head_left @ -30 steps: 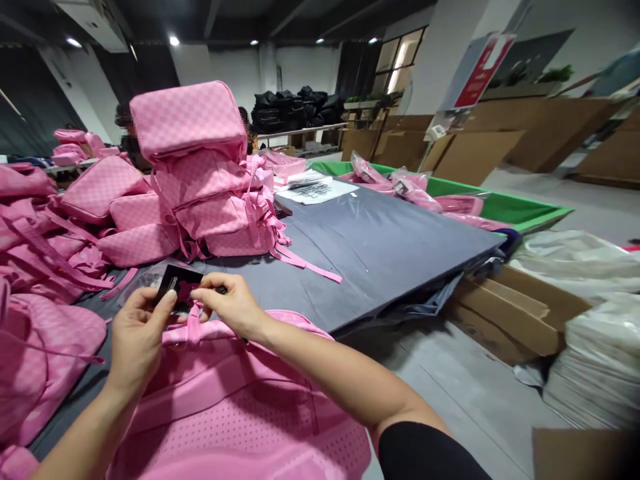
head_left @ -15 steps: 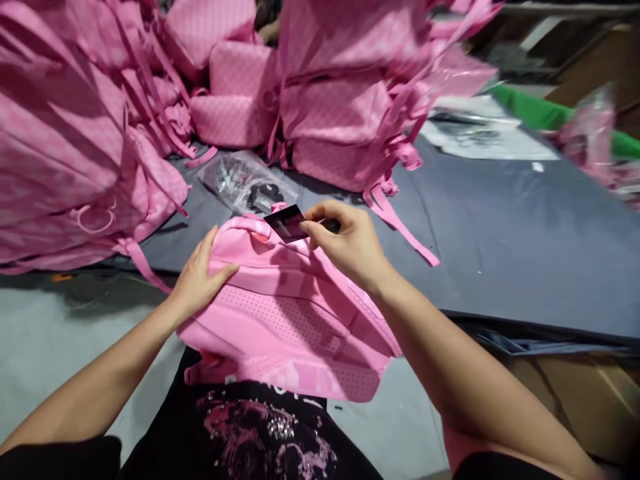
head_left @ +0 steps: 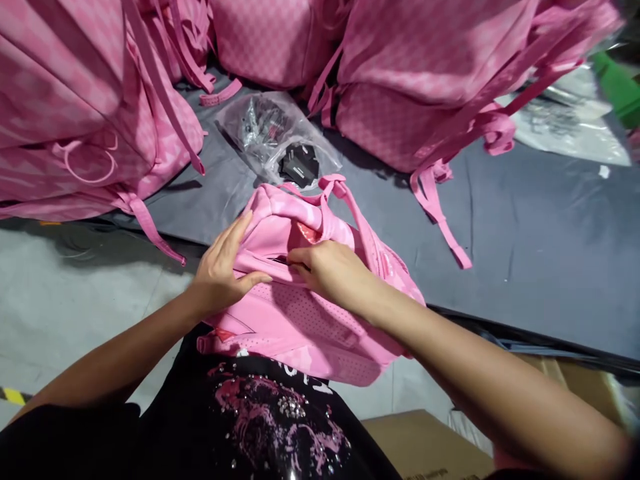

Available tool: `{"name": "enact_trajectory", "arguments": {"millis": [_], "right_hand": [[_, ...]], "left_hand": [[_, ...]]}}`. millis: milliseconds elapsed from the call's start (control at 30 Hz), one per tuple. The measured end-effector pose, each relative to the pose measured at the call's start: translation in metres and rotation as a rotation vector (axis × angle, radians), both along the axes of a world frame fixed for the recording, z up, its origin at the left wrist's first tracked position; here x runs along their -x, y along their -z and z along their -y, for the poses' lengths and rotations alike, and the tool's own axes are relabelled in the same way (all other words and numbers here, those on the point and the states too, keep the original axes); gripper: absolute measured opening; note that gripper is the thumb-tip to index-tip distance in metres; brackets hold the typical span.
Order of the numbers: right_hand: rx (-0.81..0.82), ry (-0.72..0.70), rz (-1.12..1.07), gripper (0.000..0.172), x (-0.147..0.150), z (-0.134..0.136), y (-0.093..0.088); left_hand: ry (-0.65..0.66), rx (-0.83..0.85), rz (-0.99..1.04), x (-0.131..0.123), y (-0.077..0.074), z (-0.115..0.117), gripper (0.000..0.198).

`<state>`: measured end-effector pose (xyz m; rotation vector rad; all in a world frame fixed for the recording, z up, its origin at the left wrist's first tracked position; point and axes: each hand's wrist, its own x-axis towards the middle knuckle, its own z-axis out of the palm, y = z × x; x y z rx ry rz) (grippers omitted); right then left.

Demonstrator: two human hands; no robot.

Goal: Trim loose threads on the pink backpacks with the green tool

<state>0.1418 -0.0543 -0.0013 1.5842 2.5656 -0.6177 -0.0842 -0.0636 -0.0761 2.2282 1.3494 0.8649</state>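
Note:
A pink backpack [head_left: 300, 333] leans against the table edge, its dotted back panel facing me. My left hand [head_left: 223, 270] grips its upper left edge, fingers behind and thumb over the front of a pocket opening. At that opening, below the top handle, my right hand [head_left: 333, 273] has its fingertips pinched. Only a dark sliver of a black card [head_left: 279, 261] shows beside those fingertips; the rest is hidden by the pink fabric and the hand. Just beyond the backpack lies a clear plastic bag [head_left: 260, 133] with black pieces [head_left: 300, 165] in and on it.
Large pink checkered backpacks stand at the left [head_left: 65, 113] and at the back [head_left: 430, 73] of the dark grey table [head_left: 540, 247], straps hanging down. White plastic packaging [head_left: 565, 127] lies at the far right. A cardboard box [head_left: 425, 443] sits on the floor below.
My right hand has moved down with the black card, which has gone mostly inside the backpack's pocket opening. My left thumb has shifted onto the opening's edge. The view has moved closer to the table.

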Motion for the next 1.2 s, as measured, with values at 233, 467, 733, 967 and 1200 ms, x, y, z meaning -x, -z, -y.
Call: {"name": "enact_trajectory", "arguments": {"millis": [233,467,733,967,1200], "right_hand": [[-0.018,-0.055,0.081,0.024,0.013,-0.009,0.012],[-0.022,-0.16,0.304,0.027,0.023,-0.006,0.004],[-0.088,-0.087,0.038,0.019,0.047,-0.014,-0.004],[-0.068,0.099,-0.115,0.02,0.061,-0.032,0.001],[-0.145,0.123,-0.067,0.016,0.052,-0.018,0.01]], "left_hand": [[-0.189,0.075,-0.033,0.012,0.022,0.011,0.08],[-0.216,-0.032,-0.054,0.009,0.034,0.011,0.066],[-0.241,0.166,-0.024,0.011,0.03,0.01,0.044],[-0.221,0.213,-0.037,0.01,0.035,0.001,0.046],[-0.232,0.182,0.01,0.012,0.043,0.003,0.052]]}}
